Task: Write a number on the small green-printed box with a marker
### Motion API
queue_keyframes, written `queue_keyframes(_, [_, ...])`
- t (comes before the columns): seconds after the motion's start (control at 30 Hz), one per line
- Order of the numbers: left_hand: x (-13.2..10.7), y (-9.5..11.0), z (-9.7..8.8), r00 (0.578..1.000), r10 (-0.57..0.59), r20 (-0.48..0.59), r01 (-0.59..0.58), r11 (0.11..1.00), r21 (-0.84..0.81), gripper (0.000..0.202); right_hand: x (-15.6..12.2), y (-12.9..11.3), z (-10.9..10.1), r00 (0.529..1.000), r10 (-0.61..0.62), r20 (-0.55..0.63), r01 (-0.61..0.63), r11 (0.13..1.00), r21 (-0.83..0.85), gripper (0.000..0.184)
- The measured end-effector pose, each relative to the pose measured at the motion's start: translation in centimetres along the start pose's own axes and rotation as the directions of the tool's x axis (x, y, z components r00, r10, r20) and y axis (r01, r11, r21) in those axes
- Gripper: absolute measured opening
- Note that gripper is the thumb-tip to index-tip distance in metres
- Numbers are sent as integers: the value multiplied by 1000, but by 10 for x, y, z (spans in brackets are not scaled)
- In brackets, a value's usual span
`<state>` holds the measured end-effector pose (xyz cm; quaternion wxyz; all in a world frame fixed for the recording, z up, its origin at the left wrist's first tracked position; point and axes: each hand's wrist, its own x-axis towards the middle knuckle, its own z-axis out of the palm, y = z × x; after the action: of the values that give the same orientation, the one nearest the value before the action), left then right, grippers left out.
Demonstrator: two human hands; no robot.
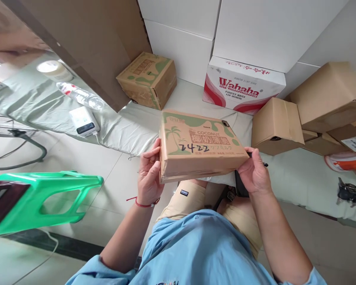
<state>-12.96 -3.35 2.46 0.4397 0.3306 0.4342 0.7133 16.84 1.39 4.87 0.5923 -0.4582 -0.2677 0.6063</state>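
Between my two hands a brown cardboard box [201,138] is held up, tilted, above my lap. Its top carries green drips, a palm tree, the word COCONUT and a handwritten 2422 in black. My left hand [150,174] grips the box's left end, with a red string bracelet at the wrist. At the right front corner, my right hand [254,170] pinches the box. A thin black pen-like thing [266,164] sticks out from behind its fingers; most of it is hidden.
Another coconut carton [148,79] and a Wahaha water box [243,87] stand against the wall. Plain cartons [277,126] and keys [350,192] lie right. Left are a white power bank [84,120], a plastic bottle [80,95], a tape roll [53,70] and a green stool [47,198].
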Motion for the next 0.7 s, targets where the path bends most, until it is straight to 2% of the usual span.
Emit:
queue_keyframes(0.07, [-3, -4, -3, 999, 31, 7, -31, 999, 13, 44, -1, 7, -4, 999, 20, -50, -22, 999, -24, 42])
queue_keyframes(0.2, [-9, -9, -2, 1000, 21, 5, -21, 1000, 15, 80, -3, 20, -13, 990, 33, -134, -38, 999, -35, 46])
queue_keyframes(0.3, [-14, -4, 4, 995, -51, 87, 50, 999, 14, 90, -4, 23, -19, 989, -3, -149, -4, 999, -46, 41])
queue_keyframes(0.4, [-15, 5, 4, 978, -84, 192, 82, 996, 18, 94, -6, 17, -20, 990, -109, -93, 101, 991, -83, 38])
queue_keyframes(0.47, [-14, 8, -3, 960, -132, 246, 131, 991, 20, 94, -10, 10, -17, 980, -194, -40, 188, 975, -114, 38])
queue_keyframes(0.53, [-12, 6, -15, 950, -203, 237, 205, 979, 15, 83, -17, 5, -11, 966, -260, 7, 258, 955, -145, 39])
queue_keyframes(0.63, [-9, -4, -36, 958, -272, 94, 275, 961, -22, 48, -35, 3, 1, 953, -288, 92, 301, 932, -204, 38])
queue_keyframes(0.7, [-6, -11, -46, 964, -267, -6, 266, 963, -40, 51, -51, 5, 10, 946, -275, 170, 312, 917, -250, 33])
